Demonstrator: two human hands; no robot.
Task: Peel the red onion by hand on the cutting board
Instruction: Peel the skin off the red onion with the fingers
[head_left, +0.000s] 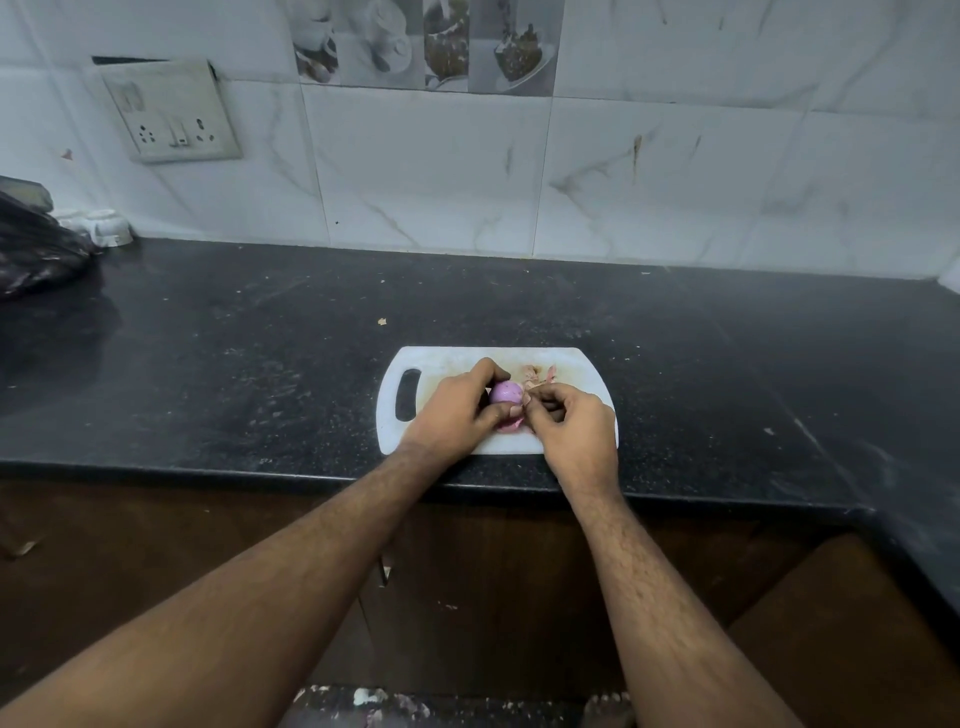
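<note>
Peeling looks well under way on the black speckled stone surface (260, 364), judged by how much smooth flesh already shows. White plastic cutting board (441, 364) with a handle slot at its left end lies near the surface's front edge, stained brownish in the middle.

Left hand (457, 410) curls its fingers over and around the small round red onion (506, 393), holding it just above or on the board's middle; whether it touches the board cannot be told. Right hand (569, 423) has its thumb and fingertips pressed together at the onion's right side, pinching what seems to be a thin strip of skin, though the strip itself is too small to be sure of.

Onion's exposed top is glossy pale purple, with no dry skin visible there. Loose papery pinkish-brown onion peels (537, 373) lie on the board just behind the hands, and a pink scrap (511, 425) shows beneath them.

Next move probably calls for a steady pull away from the onion while the left hand turns it to bare any remaining skin.
</note>
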